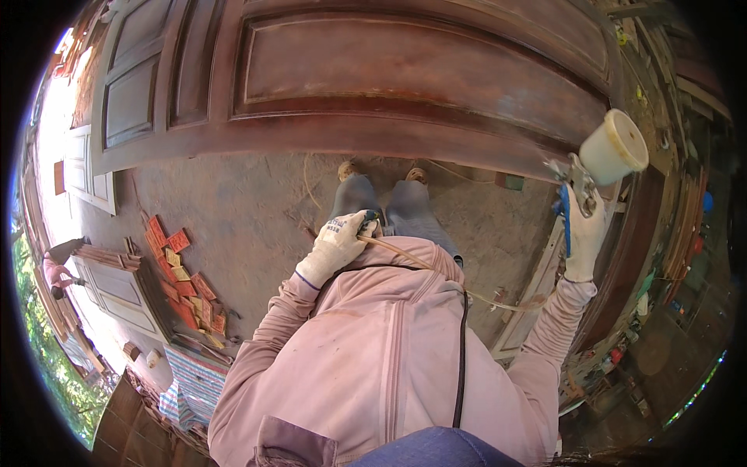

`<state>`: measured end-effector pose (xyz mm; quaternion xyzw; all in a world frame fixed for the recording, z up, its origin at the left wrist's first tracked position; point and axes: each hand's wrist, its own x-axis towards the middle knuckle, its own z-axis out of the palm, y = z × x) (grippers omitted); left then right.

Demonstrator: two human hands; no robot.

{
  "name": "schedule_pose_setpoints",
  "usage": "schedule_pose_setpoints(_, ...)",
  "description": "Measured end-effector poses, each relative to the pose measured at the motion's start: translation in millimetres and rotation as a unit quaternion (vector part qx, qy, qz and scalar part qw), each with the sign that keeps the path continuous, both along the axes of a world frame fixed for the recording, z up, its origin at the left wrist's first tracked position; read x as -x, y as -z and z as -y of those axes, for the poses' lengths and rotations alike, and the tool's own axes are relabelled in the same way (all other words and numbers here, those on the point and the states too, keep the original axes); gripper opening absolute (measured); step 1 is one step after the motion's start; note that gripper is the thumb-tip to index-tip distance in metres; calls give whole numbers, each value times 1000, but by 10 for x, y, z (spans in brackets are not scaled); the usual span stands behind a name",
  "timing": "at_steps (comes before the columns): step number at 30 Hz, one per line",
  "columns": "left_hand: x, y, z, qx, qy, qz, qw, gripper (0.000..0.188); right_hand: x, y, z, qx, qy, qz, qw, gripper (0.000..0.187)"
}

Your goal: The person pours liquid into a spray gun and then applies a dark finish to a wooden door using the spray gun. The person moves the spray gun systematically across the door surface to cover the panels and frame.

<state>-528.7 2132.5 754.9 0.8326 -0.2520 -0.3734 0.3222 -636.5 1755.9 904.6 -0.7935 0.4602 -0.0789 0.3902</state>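
Observation:
My right hand (583, 231), in a white and blue work glove, grips a metal spray gun (577, 180) by its handle. A pale cup (611, 148) sits tilted on the gun. The gun is close to the lower right corner of a large reddish-brown panelled wooden door (420, 66), which spans the far side. In front of my waist, my left hand (342, 240) in a white glove is closed around a thin tan air hose (401, 251). The hose crosses my jacket and runs toward my right arm. What lies under the left fingers is partly hidden.
Red and yellow rectangular pieces (187, 284) lie scattered on the floor (272, 210) at left. Panelled boards (117, 292) and a striped sheet (198, 385) are farther left. A dark wooden panel (634, 249) stands at right, past a pale one. Another person (58, 265) is at far left.

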Motion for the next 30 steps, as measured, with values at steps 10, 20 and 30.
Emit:
schedule_pose_setpoints(10,-83,36,-263,-12,-6,-7,1000,28,-573,189,-717,-53,-98,82,990,29)
schedule_pose_setpoints(20,-140,-201,-569,-44,-46,-12,998,29,-2001,542,-1779,-198,-314,173,912,38)
schedule_pose_setpoints(30,-227,-357,-311,107,115,-34,987,33,-1886,594,-1500,-266,-250,131,922,32)
